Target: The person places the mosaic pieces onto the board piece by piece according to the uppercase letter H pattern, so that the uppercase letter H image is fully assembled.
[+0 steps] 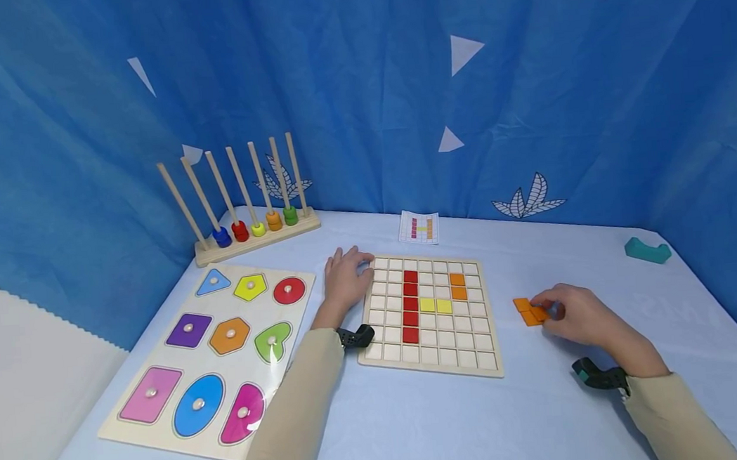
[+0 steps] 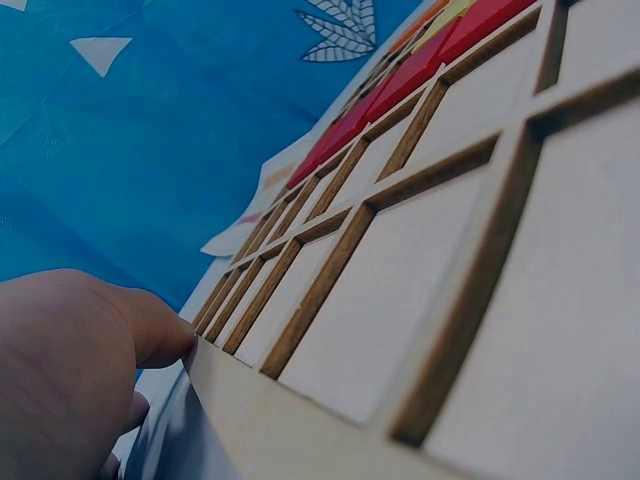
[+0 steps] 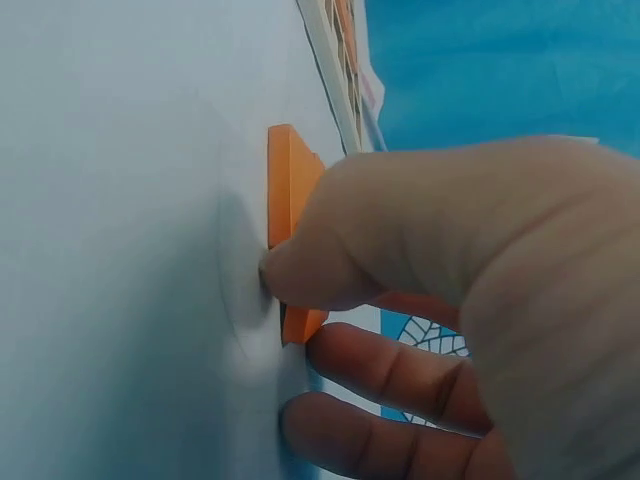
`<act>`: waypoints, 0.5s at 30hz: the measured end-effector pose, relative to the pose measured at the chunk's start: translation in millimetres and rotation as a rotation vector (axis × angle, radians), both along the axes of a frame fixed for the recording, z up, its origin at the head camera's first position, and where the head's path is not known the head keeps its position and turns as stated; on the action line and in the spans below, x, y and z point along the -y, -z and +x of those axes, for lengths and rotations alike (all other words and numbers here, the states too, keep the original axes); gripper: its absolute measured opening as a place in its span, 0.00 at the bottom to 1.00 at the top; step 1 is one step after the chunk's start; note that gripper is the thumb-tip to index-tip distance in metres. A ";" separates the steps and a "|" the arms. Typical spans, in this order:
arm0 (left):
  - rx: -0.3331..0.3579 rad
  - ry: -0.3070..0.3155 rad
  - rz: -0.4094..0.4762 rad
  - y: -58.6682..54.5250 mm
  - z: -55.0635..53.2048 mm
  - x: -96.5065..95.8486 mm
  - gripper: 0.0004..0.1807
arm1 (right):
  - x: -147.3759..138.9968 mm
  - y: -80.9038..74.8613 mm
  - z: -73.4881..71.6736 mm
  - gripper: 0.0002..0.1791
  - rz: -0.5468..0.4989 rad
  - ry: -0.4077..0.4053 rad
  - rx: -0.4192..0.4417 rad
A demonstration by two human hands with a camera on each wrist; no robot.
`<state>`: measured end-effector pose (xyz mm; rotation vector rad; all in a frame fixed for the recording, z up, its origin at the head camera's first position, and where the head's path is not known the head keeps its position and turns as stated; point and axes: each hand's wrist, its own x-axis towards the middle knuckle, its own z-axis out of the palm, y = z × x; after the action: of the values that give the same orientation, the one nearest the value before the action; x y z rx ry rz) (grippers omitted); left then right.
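A wooden grid board lies in the middle of the table, bearing a column of red tiles, two yellow tiles and two orange tiles. At its upper left corner my left hand touches the edge with its fingertips; the left wrist view shows one fingertip against the board's rim. To the right of the board, my right hand pinches an orange tile beside other loose orange tiles. In the right wrist view the thumb partly covers the orange tiles.
A shape puzzle board with knobbed pieces lies at left. Behind it stands a peg stand with coloured rings. A small pattern card lies beyond the grid board. A teal block sits at the far right, near the blue curtain.
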<state>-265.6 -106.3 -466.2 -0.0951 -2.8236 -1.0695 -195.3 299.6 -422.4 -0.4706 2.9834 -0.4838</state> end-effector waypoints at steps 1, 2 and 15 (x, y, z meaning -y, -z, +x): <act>0.001 0.000 0.000 0.1 0.0 0.0 0.20 | -0.3 0.3 0.0 0.21 0.000 -0.001 -0.002; 0.000 -0.001 0.000 0.2 0.0 0.0 0.20 | -0.7 0.4 -0.2 0.21 0.000 -0.002 -0.004; 0.004 0.005 0.001 1.0 0.9 0.0 0.20 | -1.2 1.4 1.0 0.19 -0.007 0.010 0.000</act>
<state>-264.6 -106.4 -467.1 -0.0996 -2.8277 -1.0737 -194.3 300.8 -423.8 -0.4557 2.9864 -0.4955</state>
